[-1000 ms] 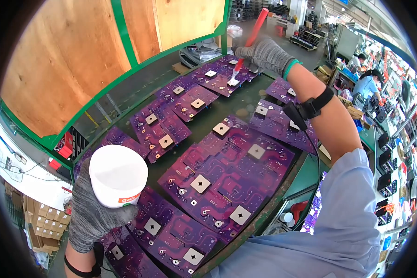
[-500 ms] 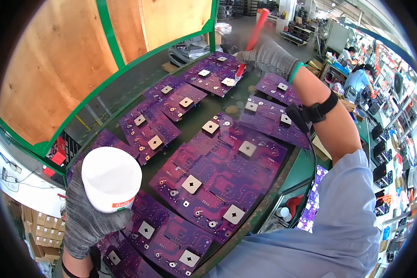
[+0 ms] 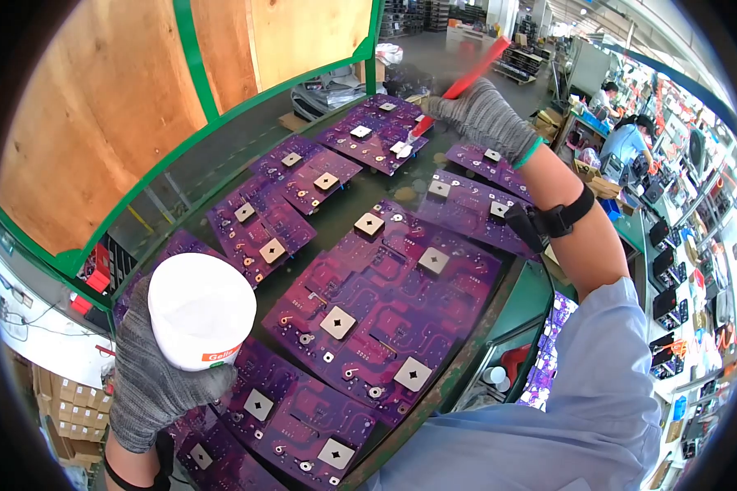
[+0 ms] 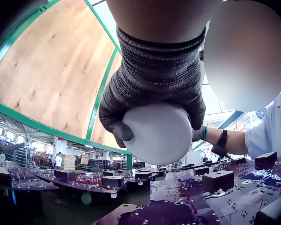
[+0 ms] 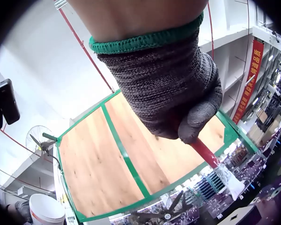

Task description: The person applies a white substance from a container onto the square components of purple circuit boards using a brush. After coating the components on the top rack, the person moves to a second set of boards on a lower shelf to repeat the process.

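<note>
My left hand (image 3: 151,389), in a grey knitted glove, grips a white tub (image 3: 201,307) from the side, with white stuff inside it. My gloved right hand (image 3: 491,119) holds a red-handled brush (image 3: 477,75) at the far end of the table. Its white-coated bristles (image 5: 232,183) reach a square block (image 3: 400,150) near the front corner of a purple circuit board (image 3: 368,151). White covers the top of that block, and another block (image 3: 360,131) on the same board is also white. In the left wrist view, gloved fingers (image 4: 122,131) wrap the tub.
More purple boards with square metal blocks lie over the green table, among them a large group (image 3: 385,303) in the middle. A wooden panel (image 3: 131,106) in a green frame stands along the left. Past the right arm, a person (image 3: 626,143) sits at a workbench.
The brush handle now leans further right, and the bristles have come from beside the corner block onto it. The tub stays in my left hand. The head view has turned slightly right.
</note>
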### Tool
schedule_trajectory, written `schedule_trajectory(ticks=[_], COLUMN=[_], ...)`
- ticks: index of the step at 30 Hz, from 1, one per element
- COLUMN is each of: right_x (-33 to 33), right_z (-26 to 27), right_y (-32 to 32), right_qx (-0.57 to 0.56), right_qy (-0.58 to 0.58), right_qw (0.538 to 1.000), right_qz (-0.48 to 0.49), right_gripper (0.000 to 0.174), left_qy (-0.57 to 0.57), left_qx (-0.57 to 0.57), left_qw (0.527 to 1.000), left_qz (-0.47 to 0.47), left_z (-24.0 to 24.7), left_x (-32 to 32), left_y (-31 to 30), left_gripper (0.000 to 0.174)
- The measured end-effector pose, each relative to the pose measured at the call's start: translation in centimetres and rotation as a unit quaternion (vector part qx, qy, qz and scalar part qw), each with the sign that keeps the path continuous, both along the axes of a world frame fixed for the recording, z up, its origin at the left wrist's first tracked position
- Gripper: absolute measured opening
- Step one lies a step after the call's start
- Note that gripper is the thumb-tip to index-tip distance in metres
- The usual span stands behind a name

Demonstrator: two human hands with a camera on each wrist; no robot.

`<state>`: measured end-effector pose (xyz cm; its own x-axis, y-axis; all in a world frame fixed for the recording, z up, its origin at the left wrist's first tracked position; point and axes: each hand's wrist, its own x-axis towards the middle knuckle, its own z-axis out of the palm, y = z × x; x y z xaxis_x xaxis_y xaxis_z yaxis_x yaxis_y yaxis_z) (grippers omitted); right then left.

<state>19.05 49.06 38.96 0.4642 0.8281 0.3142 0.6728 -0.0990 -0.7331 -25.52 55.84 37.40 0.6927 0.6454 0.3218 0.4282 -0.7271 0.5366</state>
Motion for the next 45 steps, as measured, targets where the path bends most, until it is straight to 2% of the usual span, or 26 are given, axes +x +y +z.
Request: schedule_trajectory(ticks=[7, 10, 12, 13, 14, 15, 16, 17, 19, 21, 23, 25, 26, 28, 29, 31, 32, 34, 35, 38, 42, 44, 45], right_x=[0.1, 0.8, 2.1, 1.5, 0.4, 1.6, -0.1, -0.9, -4.4, -7.3, -11.1, -13.0, -13.9, -15.4, -15.9, -16.8, -16.9, -17.4, -17.0, -17.6, -17.2, -16.7, -16.5], right_z=[0.0, -0.7, -1.5, -0.6, 0.4, -0.3, 0.6, 1.6, 3.5, 4.5, 4.9, 4.2, 3.8, 2.7, 2.1, 1.2, 1.8, 3.8, 3.8, 3.5, 0.1, 1.0, 1.3], right_y=[0.7, 1.1, 0.6, -0.4, -1.3, -1.3, -2.5, -3.3, -5.5, -7.2, -8.7, -8.8, -8.2, -6.8, -6.5, -6.1, -6.4, -7.3, -6.8, -6.9, -4.7, -5.8, -6.3], right_qx=[0.019, -0.021, 0.027, 0.012, -0.024, 0.010, 0.044, 0.055, 0.099, 0.130, 0.120, 0.106, 0.106, 0.159, 0.158, 0.226, 0.226, 0.153, 0.201, 0.180, 0.232, 0.190, 0.192], right_qy=[-0.015, -0.083, -0.061, -0.147, -0.163, -0.109, -0.003, 0.004, 0.036, 0.104, 0.100, 0.018, 0.017, -0.178, -0.178, -0.307, -0.307, -0.380, -0.387, -0.360, -0.363, -0.396, -0.386], right_qw=[1.000, 0.996, 0.997, 0.989, 0.986, 0.994, 0.996, 0.989, 0.979, 0.943, 0.920, 0.907, 0.908, 0.850, 0.850, 0.835, 0.834, 0.850, 0.842, 0.840, 0.819, 0.819, 0.831], right_qz=[0.015, 0.008, 0.049, 0.028, -0.013, 0.028, 0.079, 0.137, 0.175, 0.290, 0.359, 0.407, 0.406, 0.470, 0.470, 0.397, 0.398, 0.331, 0.319, 0.365, 0.379, 0.370, 0.351], right_gripper=[0.022, 0.022, 0.023, 0.024, 0.024, 0.022, 0.019, 0.022, 0.027, 0.031, 0.030, 0.029, 0.029, 0.024, 0.024, 0.026, 0.026, 0.029, 0.028, 0.030, 0.029, 0.029, 0.027], left_qy=[0.017, 0.013, 0.010, 0.009, 0.043, 0.030, 0.017, -0.002, 0.006, 0.005, 0.025, 0.026, 0.026, 0.030, 0.034, 0.041, 0.048, 0.050, 0.052, 0.010, 0.016, 0.040, 0.034], left_qx=[0.034, 0.036, 0.016, -0.006, 0.056, 0.059, 0.063, 0.079, 0.070, 0.078, 0.100, 0.110, 0.119, 0.102, 0.085, 0.064, 0.043, 0.057, 0.072, 0.016, -0.034, -0.046, -0.001], left_qw=[0.999, 0.999, 1.000, 1.000, 0.997, 0.997, 0.997, 0.997, 0.997, 0.996, 0.993, 0.992, 0.990, 0.991, 0.992, 0.994, 0.995, 0.994, 0.993, 0.997, 0.996, 0.996, 0.996], left_qz=[-0.008, -0.019, -0.004, 0.015, -0.032, -0.033, -0.035, -0.022, -0.029, -0.043, -0.049, -0.062, -0.072, -0.079, -0.083, -0.078, -0.072, -0.074, -0.076, -0.078, -0.077, -0.065, -0.084], left_z=[0.0, -0.2, -0.1, 0.1, 0.6, 0.7, 0.5, 0.0, 0.2, 0.3, 0.4, 0.1, 0.1, 0.3, 0.4, 0.3, 0.2, 0.6, 0.6, 0.3, 0.2, 0.5, 0.2], left_x=[0.1, -0.3, 0.0, -0.2, -0.6, -0.9, -0.9, -0.8, -0.7, -0.5, -0.1, 0.4, 0.7, 1.2, 1.3, 1.5, 1.5, 1.2, 1.0, 0.9, 1.4, 1.7, 1.5], left_y=[0.0, 0.3, 0.0, -0.2, 0.1, 0.3, 0.5, 0.7, 0.7, 0.7, 0.5, 0.6, 0.6, 0.4, 0.3, 0.2, 0.2, 0.4, 0.4, 0.6, 0.5, 0.3, 0.7], left_gripper=[0.082, 0.084, 0.084, 0.084, 0.084, 0.085, 0.086, 0.090, 0.092, 0.093, 0.092, 0.094, 0.096, 0.097, 0.097, 0.097, 0.097, 0.097, 0.098, 0.088, 0.090, 0.091, 0.089])
